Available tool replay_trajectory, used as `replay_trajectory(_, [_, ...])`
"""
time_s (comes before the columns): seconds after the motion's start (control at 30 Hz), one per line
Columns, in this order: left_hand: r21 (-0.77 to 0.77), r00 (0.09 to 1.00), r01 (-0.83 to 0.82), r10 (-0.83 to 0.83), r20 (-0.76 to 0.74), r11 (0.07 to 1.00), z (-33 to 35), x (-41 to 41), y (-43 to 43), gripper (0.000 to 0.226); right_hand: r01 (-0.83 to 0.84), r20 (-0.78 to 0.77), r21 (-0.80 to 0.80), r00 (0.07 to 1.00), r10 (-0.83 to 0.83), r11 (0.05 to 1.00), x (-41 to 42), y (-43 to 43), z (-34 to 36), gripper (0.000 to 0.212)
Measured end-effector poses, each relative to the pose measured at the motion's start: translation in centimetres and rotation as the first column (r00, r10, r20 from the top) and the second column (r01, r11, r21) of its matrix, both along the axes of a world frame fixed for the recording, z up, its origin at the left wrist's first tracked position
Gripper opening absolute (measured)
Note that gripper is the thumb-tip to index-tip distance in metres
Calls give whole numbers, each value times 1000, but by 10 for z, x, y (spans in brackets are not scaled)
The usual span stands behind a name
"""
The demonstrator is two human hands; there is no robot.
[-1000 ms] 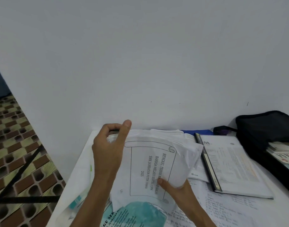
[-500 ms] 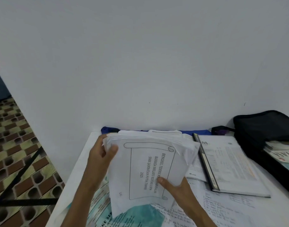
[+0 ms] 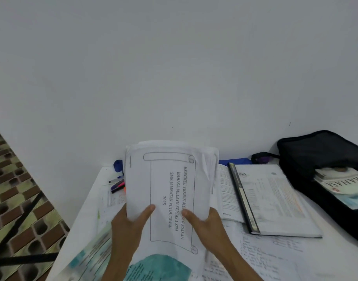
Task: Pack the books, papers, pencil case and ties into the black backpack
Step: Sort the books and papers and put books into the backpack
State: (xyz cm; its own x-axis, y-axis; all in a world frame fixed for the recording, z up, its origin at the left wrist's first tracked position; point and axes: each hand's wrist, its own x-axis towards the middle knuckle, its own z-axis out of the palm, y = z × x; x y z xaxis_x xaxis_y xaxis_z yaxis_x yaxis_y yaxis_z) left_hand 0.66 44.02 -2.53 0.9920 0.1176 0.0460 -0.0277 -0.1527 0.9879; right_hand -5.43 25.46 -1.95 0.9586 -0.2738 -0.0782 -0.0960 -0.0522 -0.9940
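The left hand [image 3: 127, 226] and right hand [image 3: 206, 226] pinch the papers [image 3: 170, 179] near the bottom, thumbs in front, fingers hidden behind (curled, I'd guess). The stack stands upright over the desk [image 3: 89, 216], probably so loose sheets stay squared. The backpack [image 3: 320, 155] lies open on the right with books [image 3: 340, 183] inside, likely next stop.

This looks like a study corner in a home; a white table [image 3: 83, 218] sits against a plain white wall [image 3: 174, 67]; school books [image 3: 275, 199], papers [image 3: 275, 258] and pens [image 3: 117, 184] lie on it; brown patterned floor tiles [image 3: 16, 199] show on the left.
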Motion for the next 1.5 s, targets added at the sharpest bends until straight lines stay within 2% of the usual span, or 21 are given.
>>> replay_trajectory(0.07, [12, 999, 39, -39, -16, 999, 1, 4, -14, 29, -9, 17, -3, 1000, 9, 1000, -3, -21, 4, 13])
replay_trajectory(0.13, [-50, 995, 91, -93, -44, 995, 2, 4, -33, 28, -14, 26, -10, 1000, 14, 1000, -11, -44, 7, 13])
replay_trajectory(0.23, [-122, 985, 156, -164, -52, 980, 2, -1, -82, 29, -24, 15, -11, 1000, 24, 1000, -30, -92, 4, 26])
replay_trajectory(0.33, [-123, 961, 252, -263, -86, 960, -2, -11, -141, 30, 2, 14, -46, 1000, -2, 999, -53, -147, -3, 30])
replay_trajectory(0.6, [-69, 803, 565, -567, -184, 822, -20, -39, -279, 36, 148, -10, 9, 989, -148, 989, -118, -292, -9, 31])
replay_trajectory(0.73, [-51, 743, 631, -622, -246, 774, -32, -52, -321, 24, 200, -34, 78, 980, -198, 977, -139, -351, -9, 31])
replay_trajectory(0.8, [-11, 738, 639, -617, -271, 769, -39, -56, -333, 27, 208, -42, 82, 978, -205, 975, -144, -373, -6, 30])
replay_trajectory(0.83, [53, 764, 624, -595, -250, 780, -47, -58, -338, 30, 210, -43, 90, 977, -207, 974, -146, -385, -6, 30])
replay_trajectory(0.87, [195, 807, 590, -560, -187, 784, -57, -59, -340, 35, 212, -43, 103, 977, -209, 972, -149, -395, -6, 30])
replay_trajectory(0.9, [402, 841, 520, -535, -86, 753, -68, -57, -339, 39, 210, -43, 114, 978, -206, 971, -150, -403, -7, 33])
replay_trajectory(0.93, [602, 839, 426, -543, 15, 675, -79, -55, -337, 46, 202, -44, 130, 979, -198, 971, -152, -410, -8, 42])
replay_trajectory(0.97, [725, 807, 372, -588, 56, 579, -91, -53, -336, 59, 196, -55, 146, 980, -190, 970, -153, -418, -9, 53])
replay_trajectory(1.0, [791, 775, 393, -632, -10, 469, -100, -51, -335, 75, 196, -63, 161, 980, -188, 967, -154, -424, -11, 57])
replay_trajectory(1.07, [837, 745, 456, -645, -173, 302, -107, -48, -332, 103, 209, -72, 181, 977, -199, 961, -156, -434, -12, 55])
replay_trajectory(1.1, [856, 733, 460, -646, -214, 238, -108, -46, -331, 110, 206, -78, 185, 978, -195, 961, -156, -438, -14, 61])
replay_trajectory(1.17, [882, 698, 457, -662, -272, 119, -106, -43, -329, 117, 185, -88, 189, 981, -171, 964, -156, -445, -17, 85])
replay_trajectory(1.2, [879, 682, 469, -668, -298, 87, -103, -41, -328, 116, 174, -90, 208, 983, -159, 963, -156, -449, -19, 86])
replay_trajectory(1.3, [876, 678, 475, -672, -299, 89, -98, -32, -322, 105, 163, -111, 295, 985, -136, 941, -154, -454, -21, 49])
replay_trajectory(1.33, [876, 682, 471, -672, -289, 101, -95, -30, -322, 102, 173, -125, 314, 982, -140, 933, -153, -455, -22, 43])
replay_trajectory(1.43, [850, 676, 505, -683, -278, 154, -86, -29, -321, 91, 214, -171, 365, 972, -161, 906, -152, -458, -24, 41])
replay_trajectory(1.5, [852, 675, 482, -707, -212, 204, -84, -34, -321, 77, 239, -187, 402, 967, -176, 884, -151, -461, -24, 39])
